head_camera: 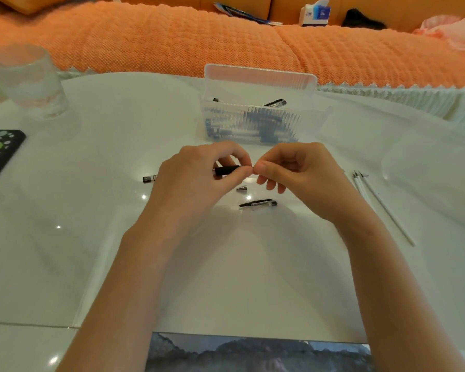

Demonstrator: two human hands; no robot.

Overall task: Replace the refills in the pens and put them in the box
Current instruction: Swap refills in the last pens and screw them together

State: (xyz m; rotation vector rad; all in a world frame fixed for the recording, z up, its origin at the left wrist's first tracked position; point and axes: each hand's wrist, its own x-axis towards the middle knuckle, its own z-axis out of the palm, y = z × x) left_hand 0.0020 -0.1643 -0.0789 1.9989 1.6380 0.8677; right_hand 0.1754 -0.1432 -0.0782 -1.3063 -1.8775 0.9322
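On the white bench [97, 162] before an orange sofa [172, 41], the left hand [196, 178] grips a pen [227, 169], the right hand [301, 173] pinches its end.

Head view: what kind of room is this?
Probably a home living room: a glossy white table beside an orange-covered sofa, a tissue box behind it, a glass tumbler on the table.
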